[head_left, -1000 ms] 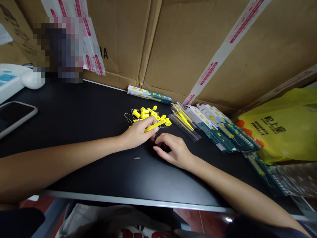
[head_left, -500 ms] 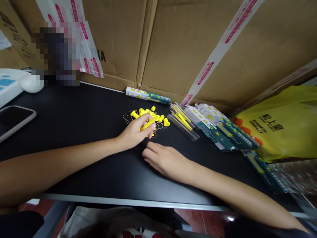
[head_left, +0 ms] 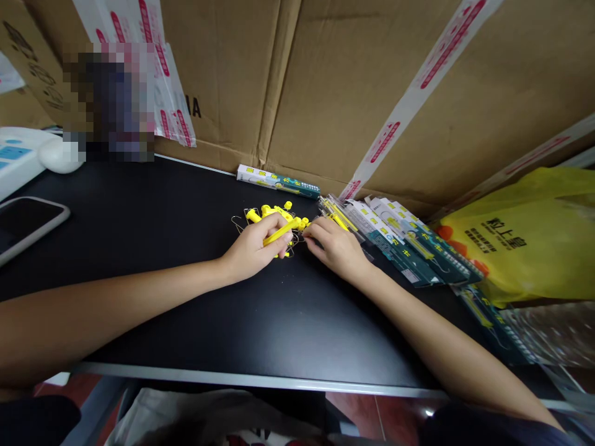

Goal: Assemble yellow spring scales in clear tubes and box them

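Note:
My left hand [head_left: 255, 246] is closed around a slim yellow plastic rod [head_left: 281, 231], which slants up to the right over a small pile. In that pile lie several yellow plastic caps [head_left: 267, 210] and bent wire hooks [head_left: 238, 224], partly covered by my fingers. At the pile's right edge, my right hand [head_left: 338, 246] has its fingertips pinched together beside the caps. What they hold, if anything, is hidden. Just beyond it lie clear plastic tubes [head_left: 331, 203] and more yellow rods [head_left: 343, 217], partly behind the hand.
Several printed green-and-white boxes [head_left: 395, 244] lie to the right, and one box [head_left: 277, 181] rests at the back against large cardboard [head_left: 223, 74]. A yellow bag [head_left: 525, 235] stands far right, above clear plastic [head_left: 553, 331]. A phone [head_left: 32, 226] lies left on the black table [head_left: 195, 322].
My right hand has moved away from me and to the right, from the bare table to the pile's right edge. My left hand stays in place with the yellow rod.

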Motion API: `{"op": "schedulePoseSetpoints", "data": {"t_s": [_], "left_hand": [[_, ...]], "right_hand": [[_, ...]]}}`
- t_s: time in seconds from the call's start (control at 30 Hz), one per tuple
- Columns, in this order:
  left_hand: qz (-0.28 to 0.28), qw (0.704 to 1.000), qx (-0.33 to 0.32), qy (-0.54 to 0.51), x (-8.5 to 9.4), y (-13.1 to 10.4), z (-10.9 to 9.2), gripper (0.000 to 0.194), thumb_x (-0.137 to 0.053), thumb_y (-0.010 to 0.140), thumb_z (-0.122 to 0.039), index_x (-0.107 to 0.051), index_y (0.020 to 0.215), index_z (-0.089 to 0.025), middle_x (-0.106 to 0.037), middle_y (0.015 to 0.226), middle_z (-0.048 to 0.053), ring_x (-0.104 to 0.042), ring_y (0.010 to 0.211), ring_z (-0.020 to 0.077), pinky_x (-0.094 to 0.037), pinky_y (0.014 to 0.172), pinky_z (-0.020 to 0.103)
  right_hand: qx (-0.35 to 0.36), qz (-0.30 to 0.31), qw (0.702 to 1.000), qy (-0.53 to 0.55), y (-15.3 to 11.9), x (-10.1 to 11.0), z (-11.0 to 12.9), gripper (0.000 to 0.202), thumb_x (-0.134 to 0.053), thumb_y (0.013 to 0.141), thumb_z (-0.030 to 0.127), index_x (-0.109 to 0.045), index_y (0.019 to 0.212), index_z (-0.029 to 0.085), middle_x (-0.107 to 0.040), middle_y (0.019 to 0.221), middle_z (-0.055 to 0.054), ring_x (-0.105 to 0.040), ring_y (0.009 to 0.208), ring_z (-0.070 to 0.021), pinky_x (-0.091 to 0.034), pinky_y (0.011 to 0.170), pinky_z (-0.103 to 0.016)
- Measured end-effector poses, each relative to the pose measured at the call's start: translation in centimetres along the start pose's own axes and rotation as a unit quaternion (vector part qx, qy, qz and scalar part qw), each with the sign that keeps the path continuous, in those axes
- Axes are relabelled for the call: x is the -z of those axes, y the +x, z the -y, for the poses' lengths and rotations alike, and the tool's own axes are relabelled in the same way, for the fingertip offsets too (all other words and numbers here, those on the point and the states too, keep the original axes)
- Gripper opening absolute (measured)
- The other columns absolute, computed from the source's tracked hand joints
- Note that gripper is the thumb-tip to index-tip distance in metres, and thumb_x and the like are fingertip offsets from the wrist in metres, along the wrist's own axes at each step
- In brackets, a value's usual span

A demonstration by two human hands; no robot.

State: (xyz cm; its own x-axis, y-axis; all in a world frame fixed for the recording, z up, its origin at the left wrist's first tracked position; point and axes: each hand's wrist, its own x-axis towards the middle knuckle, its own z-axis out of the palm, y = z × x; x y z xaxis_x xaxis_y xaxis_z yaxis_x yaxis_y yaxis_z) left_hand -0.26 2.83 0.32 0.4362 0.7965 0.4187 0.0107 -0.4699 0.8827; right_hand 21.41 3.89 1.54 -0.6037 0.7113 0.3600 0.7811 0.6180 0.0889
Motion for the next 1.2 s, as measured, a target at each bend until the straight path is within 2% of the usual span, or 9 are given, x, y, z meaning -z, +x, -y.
{"op": "schedulePoseSetpoints", "data": {"t_s": [0.17, 0.33, 0.47, 0.6, 0.77, 0.87, 1.0, 1.1, 1.2], "left_hand": [[0.005, 1.0, -0.002, 0.019, 0.0, 0.0, -0.3, 0.015, -0.049, 0.092, -0.028, -0.047, 0.081, -0.018, -0.058, 0.067, -0.003, -0.056, 0.066, 0.0107, -0.042, 0.071, 0.026], [0.004, 1.0, -0.002, 0.015, 0.0, 0.0, -0.3, 0.016, -0.05, 0.092, -0.028, -0.048, 0.08, -0.018, -0.061, 0.069, -0.002, -0.058, 0.069, 0.0112, -0.043, 0.074, 0.027], [0.004, 1.0, -0.014, 0.006, 0.1, 0.1, -0.2, 0.015, -0.052, 0.091, -0.028, -0.051, 0.08, -0.017, -0.059, 0.071, -0.002, -0.057, 0.07, 0.0108, -0.044, 0.074, 0.025], [0.009, 1.0, -0.017, 0.012, 0.1, 0.1, -0.1, 0.014, -0.054, 0.089, -0.026, -0.055, 0.08, -0.016, -0.057, 0.073, -0.002, -0.056, 0.071, 0.0107, -0.044, 0.071, 0.024], [-0.002, 1.0, -0.015, 0.011, 0.1, 0.1, 0.0, 0.012, -0.056, 0.088, -0.028, -0.058, 0.086, -0.016, -0.061, 0.083, 0.0, -0.058, 0.076, 0.0122, -0.046, 0.073, 0.024], [-0.003, 0.999, -0.018, 0.031, 0.1, 0.1, 0.2, 0.019, -0.053, 0.09, -0.033, -0.057, 0.099, -0.016, -0.063, 0.094, 0.003, -0.058, 0.079, 0.0129, -0.046, 0.074, 0.025], [0.014, 0.995, -0.041, 0.086, 0.2, -0.2, 0.1, 0.025, -0.041, 0.096, -0.033, -0.052, 0.111, -0.017, -0.062, 0.095, 0.004, -0.058, 0.079, 0.0133, -0.045, 0.074, 0.026], [0.043, 0.985, -0.069, 0.152, 0.2, -0.4, -0.3, 0.02, -0.039, 0.096, -0.03, -0.055, 0.102, -0.018, -0.062, 0.095, 0.003, -0.059, 0.085, 0.0137, -0.043, 0.078, 0.025], [0.057, 0.971, -0.078, 0.22, 0.2, -0.6, -0.7, 0.017, -0.04, 0.095, -0.028, -0.053, 0.092, -0.018, -0.061, 0.085, 0.0, -0.058, 0.077, 0.0129, -0.041, 0.071, 0.024]], "right_hand": [[-0.013, -0.032, 0.998, 0.056, -0.1, 0.3, -0.1, 0.015, -0.044, 0.093, 0.018, -0.059, 0.094, 0.02, -0.064, 0.095, -0.008, -0.059, 0.086, -0.0197, -0.043, 0.066, -0.028], [-0.073, -0.052, 0.97, 0.227, -0.2, 1.1, 1.0, 0.015, -0.047, 0.093, 0.026, -0.058, 0.086, 0.019, -0.059, 0.075, -0.003, -0.054, 0.068, -0.0162, -0.041, 0.064, -0.028], [-0.08, 0.037, 0.901, 0.424, -0.3, 1.7, 3.0, 0.02, -0.046, 0.094, 0.032, -0.059, 0.089, 0.018, -0.061, 0.085, -0.004, -0.056, 0.077, -0.0161, -0.044, 0.074, -0.029], [-0.095, 0.065, 0.826, 0.552, -0.4, 1.4, 4.1, 0.021, -0.056, 0.089, 0.037, -0.058, 0.08, 0.018, -0.061, 0.086, -0.004, -0.056, 0.082, -0.0159, -0.044, 0.078, -0.03], [-0.137, 0.074, 0.741, 0.654, -0.5, 0.6, 3.7, 0.026, -0.067, 0.082, 0.039, -0.054, 0.072, 0.018, -0.05, 0.068, 0.003, -0.042, 0.053, -0.0068, -0.036, 0.049, -0.021], [-0.155, 0.053, 0.695, 0.7, -0.5, 0.2, 3.5, 0.027, -0.069, 0.08, 0.036, -0.052, 0.071, 0.018, -0.046, 0.067, 0.005, -0.039, 0.047, -0.0046, -0.03, 0.04, -0.018], [-0.187, -0.009, 0.674, 0.715, -0.6, -0.3, 3.6, 0.025, -0.07, 0.079, 0.033, -0.053, 0.071, 0.018, -0.045, 0.065, 0.006, -0.038, 0.045, -0.0032, -0.033, 0.039, -0.017], [-0.205, -0.035, 0.663, 0.719, -0.7, -0.4, 3.8, 0.026, -0.071, 0.079, 0.033, -0.051, 0.071, 0.018, -0.043, 0.059, 0.008, -0.035, 0.043, -0.0027, -0.032, 0.038, -0.016], [-0.215, -0.043, 0.678, 0.701, -1.0, -0.2, 3.9, 0.029, -0.075, 0.074, 0.032, -0.05, 0.07, 0.018, -0.045, 0.059, 0.008, -0.036, 0.042, -0.0021, -0.031, 0.037, -0.015]]}}
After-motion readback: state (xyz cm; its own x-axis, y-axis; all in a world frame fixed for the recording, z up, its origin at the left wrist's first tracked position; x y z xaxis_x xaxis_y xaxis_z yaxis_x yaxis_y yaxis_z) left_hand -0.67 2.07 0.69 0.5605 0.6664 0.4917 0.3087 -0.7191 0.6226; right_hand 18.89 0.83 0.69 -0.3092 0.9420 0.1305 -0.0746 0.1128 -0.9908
